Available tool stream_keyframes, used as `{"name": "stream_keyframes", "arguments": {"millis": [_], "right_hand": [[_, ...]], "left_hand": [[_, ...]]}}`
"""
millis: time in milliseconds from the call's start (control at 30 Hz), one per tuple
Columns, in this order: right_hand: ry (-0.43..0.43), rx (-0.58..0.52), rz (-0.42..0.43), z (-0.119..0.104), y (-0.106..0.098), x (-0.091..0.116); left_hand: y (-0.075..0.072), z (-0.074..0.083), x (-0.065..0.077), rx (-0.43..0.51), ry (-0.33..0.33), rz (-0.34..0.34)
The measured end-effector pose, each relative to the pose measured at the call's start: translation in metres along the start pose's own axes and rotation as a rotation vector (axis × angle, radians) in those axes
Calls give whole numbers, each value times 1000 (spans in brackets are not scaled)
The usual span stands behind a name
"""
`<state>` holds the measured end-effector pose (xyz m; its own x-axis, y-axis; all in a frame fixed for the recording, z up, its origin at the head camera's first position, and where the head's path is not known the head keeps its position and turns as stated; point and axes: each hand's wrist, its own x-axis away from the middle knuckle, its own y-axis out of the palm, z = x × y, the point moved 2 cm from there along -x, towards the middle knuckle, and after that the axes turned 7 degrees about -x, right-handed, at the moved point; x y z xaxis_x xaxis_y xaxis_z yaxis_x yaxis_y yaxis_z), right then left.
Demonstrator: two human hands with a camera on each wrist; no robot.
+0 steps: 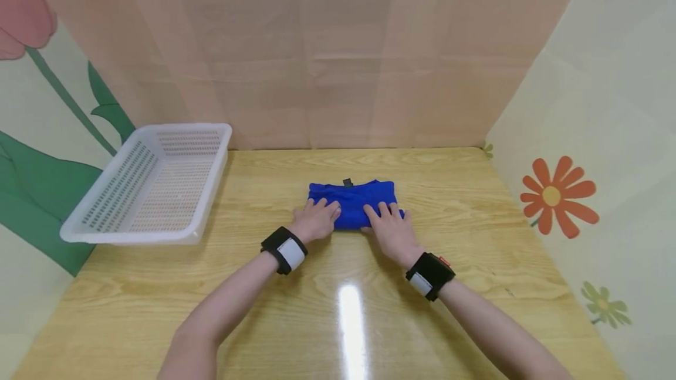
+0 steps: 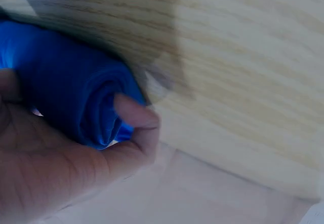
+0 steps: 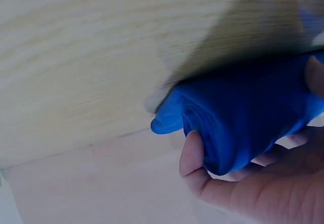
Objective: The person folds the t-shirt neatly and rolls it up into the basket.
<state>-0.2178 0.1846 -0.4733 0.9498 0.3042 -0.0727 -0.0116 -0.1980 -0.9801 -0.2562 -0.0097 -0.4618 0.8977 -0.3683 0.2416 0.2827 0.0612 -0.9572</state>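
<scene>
A blue garment, partly rolled up, lies on the wooden table with a small black tag at its far edge. My left hand grips the left end of the roll; in the left wrist view one finger curls at the spiral of cloth layers. At the other end my right hand holds the roll, fingers over its top. The right wrist view shows the rolled cloth within that hand's bent fingers, and a loose flap sticks out past the end.
A white plastic basket with slotted walls stands at the left of the wooden table. A pinkish sheet rises along the table's far edge. Flower-patterned panels flank both sides.
</scene>
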Motion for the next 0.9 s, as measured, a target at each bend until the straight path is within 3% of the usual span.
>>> {"name": "stream_keyframes", "arguments": {"millis": [100,200,333,433,533,733,900], "right_hand": [[1,-7,25,3,1,-3],[-19,-21,29,6,1,-8],[-50,-61,-7,11,-1,-15],[-47,-95,-82,15,-4,-22],[-37,-120,-175,17,-9,-30],[-24,-201,-351,20,-17,-42],[-120,-239,-394,25,-19,-52]], "left_hand": [[1,0,0,13,18,29],[6,-2,3,-29,38,105],[16,-3,9,-195,58,243],[21,-2,13,-342,64,326],[24,1,16,-429,59,378],[27,7,15,-471,37,441],[24,8,8,-441,33,446]]}}
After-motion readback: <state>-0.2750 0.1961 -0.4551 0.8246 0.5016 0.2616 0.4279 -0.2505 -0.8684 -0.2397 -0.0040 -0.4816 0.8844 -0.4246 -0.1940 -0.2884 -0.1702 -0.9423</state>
